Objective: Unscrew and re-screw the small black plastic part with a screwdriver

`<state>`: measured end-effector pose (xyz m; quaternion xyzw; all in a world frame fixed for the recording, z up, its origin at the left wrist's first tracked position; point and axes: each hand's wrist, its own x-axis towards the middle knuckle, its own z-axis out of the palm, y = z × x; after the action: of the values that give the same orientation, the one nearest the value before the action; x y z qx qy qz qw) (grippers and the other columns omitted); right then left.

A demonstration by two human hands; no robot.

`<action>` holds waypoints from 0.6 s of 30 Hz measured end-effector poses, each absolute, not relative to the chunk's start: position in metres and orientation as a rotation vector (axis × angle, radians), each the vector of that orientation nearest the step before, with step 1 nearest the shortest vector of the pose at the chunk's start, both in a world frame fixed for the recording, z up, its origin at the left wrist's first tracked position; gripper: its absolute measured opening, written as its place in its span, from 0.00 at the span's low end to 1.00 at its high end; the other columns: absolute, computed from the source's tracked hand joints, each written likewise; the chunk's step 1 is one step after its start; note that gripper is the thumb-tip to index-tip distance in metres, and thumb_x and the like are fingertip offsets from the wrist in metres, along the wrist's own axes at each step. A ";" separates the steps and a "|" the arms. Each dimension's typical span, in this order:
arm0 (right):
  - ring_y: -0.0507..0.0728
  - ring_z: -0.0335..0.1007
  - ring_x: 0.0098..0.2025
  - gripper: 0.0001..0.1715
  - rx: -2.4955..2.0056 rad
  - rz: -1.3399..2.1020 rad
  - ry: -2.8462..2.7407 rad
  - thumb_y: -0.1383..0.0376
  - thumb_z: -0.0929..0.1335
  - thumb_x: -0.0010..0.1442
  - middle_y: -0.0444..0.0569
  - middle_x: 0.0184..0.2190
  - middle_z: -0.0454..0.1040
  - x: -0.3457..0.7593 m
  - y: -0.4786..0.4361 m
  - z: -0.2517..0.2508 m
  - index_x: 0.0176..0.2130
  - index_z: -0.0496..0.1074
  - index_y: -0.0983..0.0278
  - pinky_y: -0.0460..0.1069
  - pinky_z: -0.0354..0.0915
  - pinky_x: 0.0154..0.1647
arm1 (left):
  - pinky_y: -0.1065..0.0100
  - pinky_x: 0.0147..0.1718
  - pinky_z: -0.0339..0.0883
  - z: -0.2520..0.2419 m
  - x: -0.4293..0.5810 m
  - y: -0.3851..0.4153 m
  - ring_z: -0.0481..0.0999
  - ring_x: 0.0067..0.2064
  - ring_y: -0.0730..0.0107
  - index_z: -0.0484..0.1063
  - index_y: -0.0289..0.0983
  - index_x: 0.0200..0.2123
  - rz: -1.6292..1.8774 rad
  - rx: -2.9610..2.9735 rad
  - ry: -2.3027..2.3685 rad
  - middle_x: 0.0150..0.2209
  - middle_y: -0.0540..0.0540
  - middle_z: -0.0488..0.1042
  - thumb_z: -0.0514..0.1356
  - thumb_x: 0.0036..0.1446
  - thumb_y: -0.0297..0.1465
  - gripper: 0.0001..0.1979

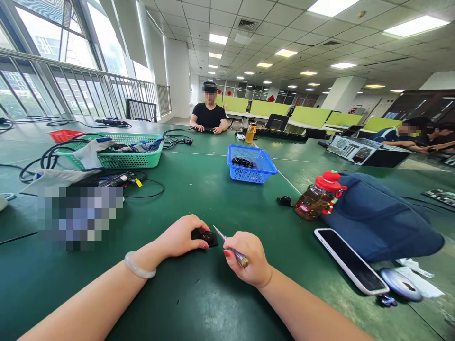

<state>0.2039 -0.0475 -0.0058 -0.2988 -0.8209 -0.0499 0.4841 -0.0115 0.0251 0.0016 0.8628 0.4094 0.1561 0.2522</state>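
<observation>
My left hand is closed around the edge of a small black plastic part that rests on the green table. Its thumb and fingers pinch the part from the left. In my right hand is a slim pointed metal tool, with a silvery tapered tip and a brass-coloured handle end; whether it is a craft knife or an awl I cannot tell. The tip points up and left, just right of the black part, and appears apart from it.
Ahead stands a blue basket holding black parts. A green basket with cables and gloves is at left. On the right are a red-lidded bottle, a dark blue bag and a phone. A person sits opposite.
</observation>
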 end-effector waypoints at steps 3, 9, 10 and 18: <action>0.46 0.52 0.24 0.21 -0.624 -0.174 -2.029 0.60 0.56 0.68 0.44 0.20 0.62 0.202 -0.051 -0.002 0.29 0.66 0.67 0.44 0.48 0.29 | 0.65 0.47 0.65 -0.001 -0.013 0.026 0.72 0.45 0.65 0.75 0.44 0.41 0.455 2.361 1.123 0.41 0.48 0.76 0.63 0.51 0.43 0.15; 0.46 0.52 0.23 0.22 -0.544 -0.334 -2.101 0.57 0.60 0.68 0.42 0.19 0.61 0.194 -0.048 -0.007 0.28 0.68 0.65 0.44 0.48 0.28 | 0.66 0.45 0.66 -0.006 -0.016 0.033 0.74 0.42 0.66 0.77 0.44 0.41 0.490 2.381 1.122 0.40 0.49 0.77 0.60 0.52 0.45 0.17; 0.45 0.52 0.23 0.22 -0.564 -0.358 -2.109 0.56 0.59 0.68 0.42 0.19 0.61 0.195 -0.047 -0.009 0.28 0.69 0.65 0.44 0.48 0.28 | 0.66 0.45 0.66 -0.007 -0.016 0.033 0.74 0.42 0.66 0.77 0.44 0.41 0.493 2.379 1.135 0.40 0.49 0.78 0.61 0.52 0.45 0.17; 0.45 0.57 0.24 0.24 -0.629 -0.313 -2.125 0.54 0.58 0.68 0.42 0.21 0.65 0.194 -0.048 -0.015 0.30 0.69 0.65 0.43 0.50 0.29 | 0.67 0.45 0.68 -0.002 -0.018 0.022 0.75 0.43 0.65 0.77 0.43 0.42 0.501 2.388 1.147 0.41 0.48 0.78 0.59 0.52 0.46 0.18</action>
<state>0.1943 -0.0481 -0.0151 -0.2528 -0.8543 -0.1260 0.4363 -0.0176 0.0218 -0.0020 0.8638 0.4149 0.1812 0.2211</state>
